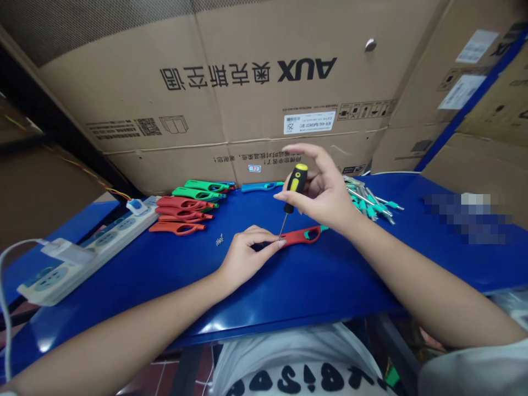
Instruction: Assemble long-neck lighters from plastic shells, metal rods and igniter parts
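A red lighter handle (pixel 295 237) with a teal trigger lies on the blue table in front of me. My left hand (pixel 251 250) pinches its left end between thumb and fingers. In my right hand (pixel 322 190) is a black and yellow screwdriver (pixel 297 184), tilted, its thin shaft reaching down to the handle's left end near my left fingertips. Whether a screw sits under the tip is hidden. A small heap of screws (pixel 219 240) lies left of my left hand.
Red and orange handles (pixel 181 204) and green handles (pixel 202 186) are stacked at back left, beside a white power strip (pixel 94 247). A blue handle (pixel 262 187) lies by the cardboard wall (pixel 247 110). Teal-ended metal tubes (pixel 369 203) are piled behind my right wrist.
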Available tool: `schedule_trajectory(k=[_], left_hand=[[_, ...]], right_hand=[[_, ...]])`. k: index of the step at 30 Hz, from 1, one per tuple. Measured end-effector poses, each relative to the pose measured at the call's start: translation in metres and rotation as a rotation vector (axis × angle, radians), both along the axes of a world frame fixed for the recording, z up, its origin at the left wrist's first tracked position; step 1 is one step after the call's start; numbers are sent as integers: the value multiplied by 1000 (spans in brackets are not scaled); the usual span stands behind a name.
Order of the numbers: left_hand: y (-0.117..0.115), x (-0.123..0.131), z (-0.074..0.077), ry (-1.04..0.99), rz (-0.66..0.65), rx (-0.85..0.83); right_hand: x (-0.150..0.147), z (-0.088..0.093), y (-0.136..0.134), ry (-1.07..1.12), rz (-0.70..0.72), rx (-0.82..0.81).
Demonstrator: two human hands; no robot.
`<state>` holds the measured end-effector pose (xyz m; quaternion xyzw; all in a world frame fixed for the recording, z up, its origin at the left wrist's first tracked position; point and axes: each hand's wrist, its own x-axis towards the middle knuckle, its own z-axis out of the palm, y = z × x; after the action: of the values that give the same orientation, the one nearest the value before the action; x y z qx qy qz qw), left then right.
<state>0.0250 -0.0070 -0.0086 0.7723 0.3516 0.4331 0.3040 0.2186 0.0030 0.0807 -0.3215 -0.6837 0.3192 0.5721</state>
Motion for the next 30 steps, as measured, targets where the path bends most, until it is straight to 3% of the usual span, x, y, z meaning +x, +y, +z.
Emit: schedule_trajectory(k=[3, 5, 10, 12, 19, 25, 30], left_hand=[[-1, 0, 1, 14, 2, -14], [-1, 0, 1, 19, -4, -13], [-3, 0, 2, 22, -20, -4], [-2, 0, 2, 25, -29, 0], [3, -1, 2, 11, -20, -70], [5, -2, 1, 101, -28, 12], [7, -4, -8, 150, -95, -22]], right_hand=[[-7, 1, -1, -100, -148, 142], [-10, 2, -2, -209, -149, 207], [-10, 4, -2, -299, 252, 97], [-8, -1, -2, -240, 290, 31], [-4, -20, -1, -87, -17, 48], [-3, -27, 6, -188, -106, 255], [-5, -39, 14, -249, -144, 335]])
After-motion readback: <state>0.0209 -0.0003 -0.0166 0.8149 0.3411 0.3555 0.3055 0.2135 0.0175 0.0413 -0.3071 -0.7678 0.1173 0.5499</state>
